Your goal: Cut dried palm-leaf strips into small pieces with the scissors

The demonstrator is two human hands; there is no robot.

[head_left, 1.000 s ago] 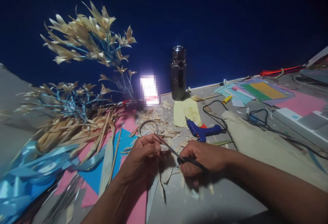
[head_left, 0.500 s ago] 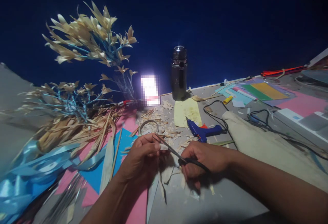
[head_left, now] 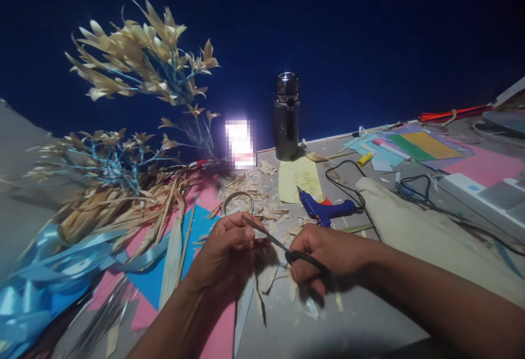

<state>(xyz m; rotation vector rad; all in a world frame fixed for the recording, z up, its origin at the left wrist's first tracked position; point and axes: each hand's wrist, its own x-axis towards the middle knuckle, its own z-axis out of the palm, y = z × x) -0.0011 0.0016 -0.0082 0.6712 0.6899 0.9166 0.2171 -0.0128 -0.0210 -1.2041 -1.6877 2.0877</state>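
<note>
My right hand (head_left: 309, 255) is closed around the dark handles of a pair of scissors (head_left: 268, 236). Their slim blades point up and left, over the fingertips of my left hand (head_left: 233, 236). Between the thumb and fingers of that hand is a small pale piece of dried husk (head_left: 259, 234), partly hidden by the blades and fingers. Below both hands, husk scraps (head_left: 268, 277) and a thin dark curled strip lie on the table. A roll of tape (head_left: 238, 194) rests just beyond my left hand among pale shavings.
A blue glue gun (head_left: 326, 208) with a black cord lies past my right hand, near a yellow sheet (head_left: 289, 181) and a dark flask (head_left: 286, 121). Husk flowers on blue stems (head_left: 172, 69), blue ribbon (head_left: 53, 271) and dried husks (head_left: 98, 211) fill the left side.
The scissor blades have come closer together, and their tips have moved slightly left across my left fingertips. My right fingers have shifted on the handles. My left hand stays nearly in place.
</note>
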